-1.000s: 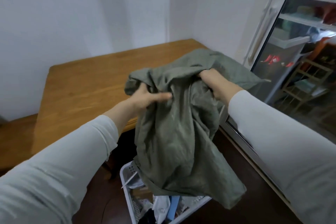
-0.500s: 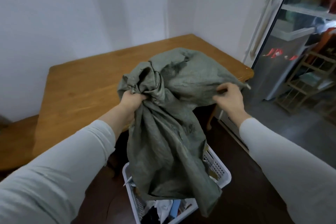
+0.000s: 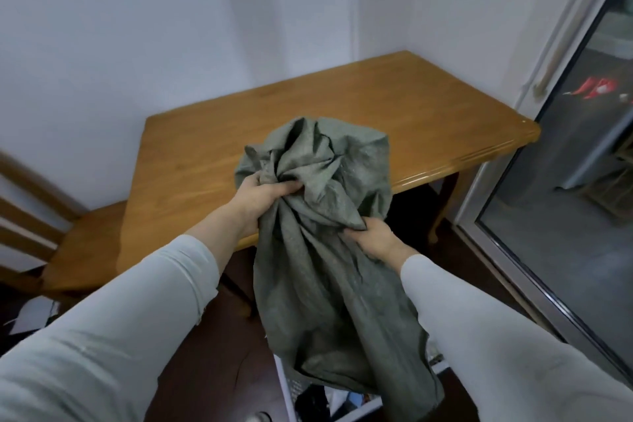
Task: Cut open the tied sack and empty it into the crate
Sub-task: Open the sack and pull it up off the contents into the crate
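Observation:
A limp grey-green woven sack (image 3: 325, 284) hangs in front of me, bunched at its top and drooping down over the crate. My left hand (image 3: 263, 190) grips a gathered fold near the top of the sack. My right hand (image 3: 373, 240) grips the cloth lower on its right side. Below the sack stands the white plastic crate (image 3: 284, 387); only part of its rim and wall shows, with mixed items inside at the bottom of the view.
A wooden table (image 3: 342, 113) stands just beyond the sack, against a white wall. Its bench or chair seat (image 3: 89, 250) is at the left. A glass sliding door (image 3: 565, 216) runs along the right. The floor is dark.
The sack has been gathered into a tighter bundle. My right hand has dropped from the sack's upper right edge to a lower grip near its middle. The view has tilted and shifted left.

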`<state>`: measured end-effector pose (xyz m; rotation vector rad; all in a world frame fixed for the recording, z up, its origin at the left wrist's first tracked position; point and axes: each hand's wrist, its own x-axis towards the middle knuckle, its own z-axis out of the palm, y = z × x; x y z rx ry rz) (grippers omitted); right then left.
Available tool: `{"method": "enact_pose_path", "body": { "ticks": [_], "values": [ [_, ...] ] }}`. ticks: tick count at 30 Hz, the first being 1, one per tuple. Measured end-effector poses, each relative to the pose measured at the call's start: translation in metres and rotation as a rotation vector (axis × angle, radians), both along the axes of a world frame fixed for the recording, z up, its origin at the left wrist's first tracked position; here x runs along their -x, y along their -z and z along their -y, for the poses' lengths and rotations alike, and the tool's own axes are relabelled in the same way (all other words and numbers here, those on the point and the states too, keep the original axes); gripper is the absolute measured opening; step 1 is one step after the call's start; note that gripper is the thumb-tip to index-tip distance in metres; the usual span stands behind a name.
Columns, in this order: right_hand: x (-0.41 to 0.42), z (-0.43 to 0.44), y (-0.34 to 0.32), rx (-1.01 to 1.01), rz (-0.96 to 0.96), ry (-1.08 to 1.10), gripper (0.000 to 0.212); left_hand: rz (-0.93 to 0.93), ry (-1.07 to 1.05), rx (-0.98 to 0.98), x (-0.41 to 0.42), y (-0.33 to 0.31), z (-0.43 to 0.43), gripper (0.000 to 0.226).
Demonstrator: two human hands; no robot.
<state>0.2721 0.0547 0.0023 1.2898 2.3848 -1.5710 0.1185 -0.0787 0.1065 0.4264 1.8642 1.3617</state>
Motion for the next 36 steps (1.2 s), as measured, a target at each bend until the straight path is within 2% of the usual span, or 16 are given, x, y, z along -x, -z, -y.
{"method": "enact_pose_path", "body": {
  "ticks": [3,5,6,8,10,13,14,17,19,20,22,24,26,29,33,36],
  "values": [
    [0.008,-0.001,-0.023,0.033,-0.102,0.089,0.037,-0.150,0.156,0.284,0.007,0.014,-0.002,0.157],
    [0.016,-0.004,-0.041,0.070,-0.193,0.121,0.035,-0.308,0.325,0.425,-0.002,0.024,-0.006,0.177],
    [0.020,-0.002,-0.050,0.118,-0.235,0.125,0.034,-0.377,0.407,0.392,-0.008,0.030,-0.010,0.174],
    [0.025,0.001,-0.063,0.268,-0.304,0.120,0.035,-0.461,0.454,0.184,-0.022,0.041,-0.020,0.138],
    [0.023,0.002,-0.072,0.435,-0.358,0.102,0.035,-0.470,0.304,0.062,-0.034,0.040,-0.027,0.094],
    [0.006,-0.011,-0.077,0.576,-0.413,0.036,0.018,-0.448,0.186,0.007,-0.040,0.035,-0.034,0.064],
    [-0.001,-0.018,-0.075,0.543,-0.420,0.065,0.012,-0.432,0.163,0.010,-0.040,0.032,-0.036,0.060],
    [-0.024,-0.035,-0.061,0.356,-0.480,0.326,0.027,-0.316,0.105,0.006,-0.041,0.021,-0.037,0.054],
    [-0.039,-0.043,-0.046,0.110,-0.325,0.316,0.029,-0.210,0.067,0.003,-0.037,0.016,-0.039,0.053],
    [-0.045,-0.046,-0.037,0.042,-0.204,0.222,0.044,-0.170,0.042,0.004,-0.034,0.012,-0.039,0.053],
    [-0.053,-0.043,-0.024,0.058,-0.015,-0.007,0.099,-0.094,0.000,-0.009,-0.029,0.003,-0.040,0.055],
    [-0.054,-0.031,-0.021,0.144,-0.046,-0.106,0.124,-0.037,-0.022,-0.037,-0.025,-0.007,-0.040,0.055],
    [-0.049,-0.024,-0.015,0.103,-0.112,-0.051,0.105,-0.003,-0.031,-0.072,-0.022,-0.017,-0.039,0.048],
    [-0.044,-0.027,-0.019,-0.021,-0.060,0.053,0.040,-0.003,-0.046,-0.108,-0.019,-0.028,-0.037,0.043],
    [-0.046,-0.039,-0.038,-0.145,-0.016,0.033,0.029,-0.026,-0.111,-0.162,-0.016,-0.032,-0.035,0.050],
    [-0.053,-0.048,-0.060,-0.236,-0.077,0.148,0.031,-0.054,-0.124,-0.214,-0.016,-0.035,-0.037,0.061]
  ]
}}
